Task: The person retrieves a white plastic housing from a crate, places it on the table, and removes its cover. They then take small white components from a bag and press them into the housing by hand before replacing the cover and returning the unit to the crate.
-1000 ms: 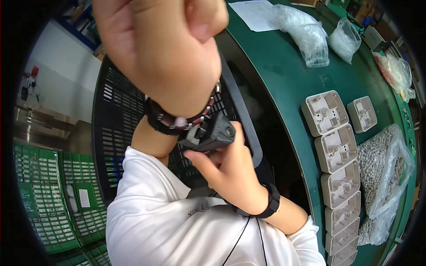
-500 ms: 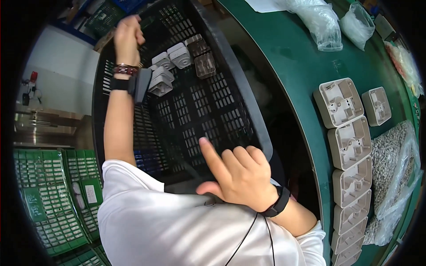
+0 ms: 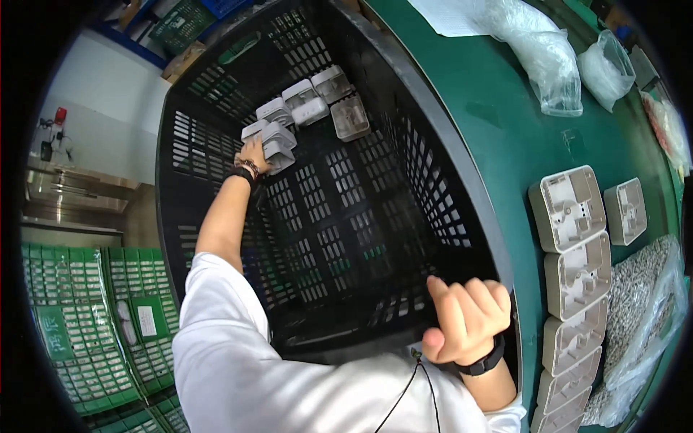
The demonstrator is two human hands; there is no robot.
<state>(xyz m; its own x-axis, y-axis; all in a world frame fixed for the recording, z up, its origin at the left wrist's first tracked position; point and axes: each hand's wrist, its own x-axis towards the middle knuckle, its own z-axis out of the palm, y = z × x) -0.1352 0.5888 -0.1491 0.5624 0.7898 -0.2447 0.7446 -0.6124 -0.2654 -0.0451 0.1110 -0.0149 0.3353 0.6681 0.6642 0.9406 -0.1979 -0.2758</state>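
Deep in the black plastic crate (image 3: 469, 151), my left hand (image 3: 253, 154) reaches down at the left wall, its fingers curled against a white plastic housing (image 3: 277, 157); the grip is partly hidden. Other white housings (image 3: 274, 110) stand in a cluster beyond it, next to a pale open housing (image 3: 350, 117) on the crate floor. My right hand (image 3: 471, 321) hovers over the crate's near right corner with nothing in it. Its thumb and index finger are apart, while the other fingers bend loosely.
On the green table (image 3: 462, 94) at right, a row of beige housings (image 3: 572, 209) runs toward me, with one smaller housing (image 3: 626, 209) alongside. A bag of small parts (image 3: 639, 303) and clear plastic bags (image 3: 541, 61) lie there too. Green crates (image 3: 79, 317) stand at left.
My left hand has come down from the crate's far left side onto the white housings. My right hand has moved right, toward the crate's rim, and the view has shifted slightly.
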